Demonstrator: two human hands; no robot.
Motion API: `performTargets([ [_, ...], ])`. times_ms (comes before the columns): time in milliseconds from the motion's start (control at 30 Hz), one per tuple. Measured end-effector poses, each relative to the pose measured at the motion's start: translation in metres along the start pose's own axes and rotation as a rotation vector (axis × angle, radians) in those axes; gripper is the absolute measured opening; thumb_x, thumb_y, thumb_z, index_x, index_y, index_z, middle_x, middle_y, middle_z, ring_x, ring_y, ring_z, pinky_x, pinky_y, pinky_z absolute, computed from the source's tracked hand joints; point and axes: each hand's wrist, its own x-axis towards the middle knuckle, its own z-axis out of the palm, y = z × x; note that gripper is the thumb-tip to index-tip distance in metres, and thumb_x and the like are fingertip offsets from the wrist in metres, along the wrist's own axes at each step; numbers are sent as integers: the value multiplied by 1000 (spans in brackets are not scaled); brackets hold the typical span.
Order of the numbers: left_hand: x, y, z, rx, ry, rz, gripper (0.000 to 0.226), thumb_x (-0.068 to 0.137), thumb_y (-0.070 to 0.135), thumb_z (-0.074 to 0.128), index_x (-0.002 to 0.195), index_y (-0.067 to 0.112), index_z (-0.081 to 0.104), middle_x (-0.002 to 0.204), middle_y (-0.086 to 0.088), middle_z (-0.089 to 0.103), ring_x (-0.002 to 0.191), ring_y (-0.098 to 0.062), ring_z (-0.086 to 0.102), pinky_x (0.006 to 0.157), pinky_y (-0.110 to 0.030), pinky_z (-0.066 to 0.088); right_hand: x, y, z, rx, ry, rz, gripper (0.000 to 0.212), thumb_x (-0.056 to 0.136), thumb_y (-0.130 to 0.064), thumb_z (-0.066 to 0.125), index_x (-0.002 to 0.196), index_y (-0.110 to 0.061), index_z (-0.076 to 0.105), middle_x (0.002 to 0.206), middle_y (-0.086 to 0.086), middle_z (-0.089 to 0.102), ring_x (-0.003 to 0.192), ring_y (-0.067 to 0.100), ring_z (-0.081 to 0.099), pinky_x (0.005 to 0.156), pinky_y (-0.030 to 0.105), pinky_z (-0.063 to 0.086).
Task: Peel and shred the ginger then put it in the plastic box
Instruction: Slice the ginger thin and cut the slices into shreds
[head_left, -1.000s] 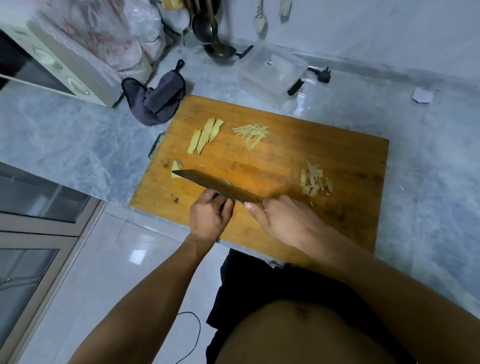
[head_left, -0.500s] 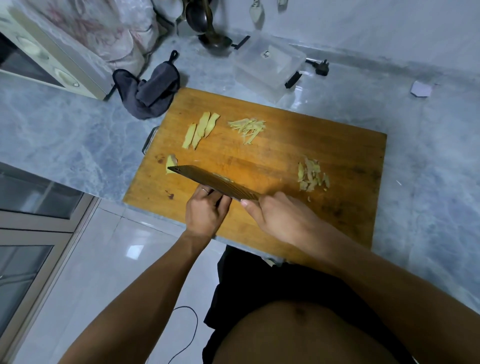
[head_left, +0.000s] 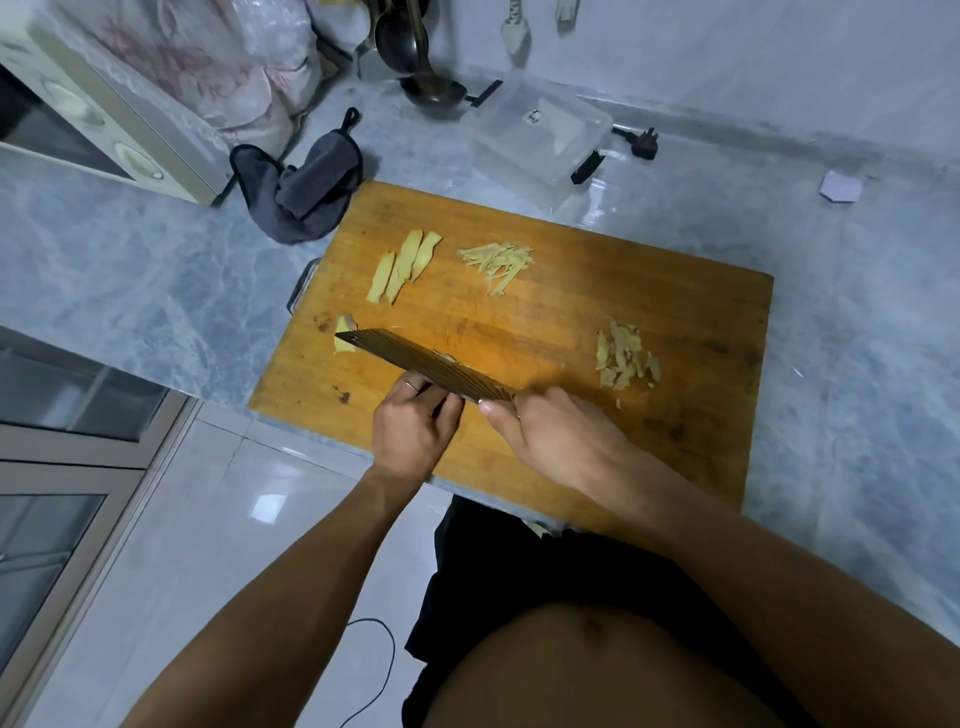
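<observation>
1. Right hand (head_left: 558, 441): fingers wrapped round the cleaver (head_left: 426, 366) handle.
2. Left hand (head_left: 413, 423): fingers curled behind the blade; what they press is hidden.
3. Cutting board (head_left: 675, 312) carries ginger slices (head_left: 402, 265), ginger shreds (head_left: 496, 262), peel scraps (head_left: 626, 358).
4. Plastic box (head_left: 540, 132) on the surface beyond the board.

The cleaver (head_left: 426, 366) blade hides the ginger under it and the left hand (head_left: 413, 431) fingertips.

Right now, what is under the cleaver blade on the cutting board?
A small ginger chunk pokes out at the tip of the cleaver, and a pale sliver shows at its far edge. The left hand steadies something by the blade; whatever is being cut is hidden.
</observation>
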Motion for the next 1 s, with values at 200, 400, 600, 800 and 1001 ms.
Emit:
performTargets([
  [200, -1, -1, 0, -4, 12, 11, 19, 86, 20, 61, 81, 9, 75, 89, -11, 70, 88, -22, 57, 55, -27, 46, -4, 0, 0, 30, -3, 14, 57, 100, -65, 18, 70, -24, 43, 80, 7, 55, 72, 29, 57, 63, 36, 46],
  [400, -1, -3, 2, -21, 4, 1, 19, 87, 19, 61, 79, 7, 74, 88, -13, 69, 89, -22, 56, 56, -29, 48, -1, -1, -5, -17, -13, 13, 61, 101, -64, 17, 71, -20, 48, 78, 7, 54, 66, 24, 53, 55, 33, 38],
  [600, 0, -3, 1, -31, 0, -9, 31, 88, 30, 57, 84, 6, 77, 91, -12, 72, 93, -21, 56, 57, -28, 49, 0, -2, -5, -26, -49, 13, 57, 101, -63, 19, 74, -22, 47, 80, 7, 54, 73, 27, 57, 63, 35, 44],
  [800, -1, -4, 2, -11, 5, -1, 34, 88, 31, 57, 81, 5, 77, 86, -12, 72, 86, -24, 59, 56, -28, 49, -1, -4, -4, -52, -56, 13, 54, 103, -61, 19, 81, -20, 48, 83, 8, 55, 78, 30, 59, 64, 35, 42],
  [1001, 2, 3, -4, 2, 23, 27, 36, 86, 27, 54, 68, 1, 71, 72, -16, 67, 65, -34, 65, 49, -26, 46, 10, -9, 3, -85, -17, -1, 65, 103, -59, 21, 99, -9, 62, 82, 10, 57, 75, 32, 57, 63, 35, 40],
])
